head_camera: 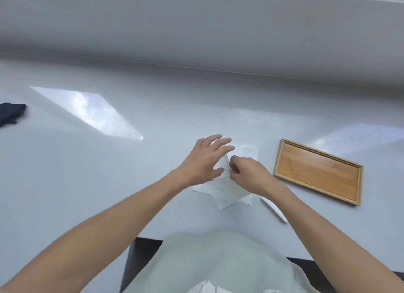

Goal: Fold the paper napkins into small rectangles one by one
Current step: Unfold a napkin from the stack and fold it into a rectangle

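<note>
A small stack of white paper napkins (248, 151) lies flat on the white table (109, 172), partly hidden under both hands. The top napkin (225, 194) is lifted and skewed, its near corner pointing toward me. My right hand (247, 172) pinches this napkin's edge between thumb and fingers. My left hand (205, 159) hovers over the left part of the napkins with fingers spread, holding nothing that I can see.
A shallow wooden tray (318, 171) lies to the right of the napkins. A white pen-like stick (274, 209) rests near the table's front edge, beside my right forearm. A dark cloth (11, 114) sits at the far left. A wall rises behind the table.
</note>
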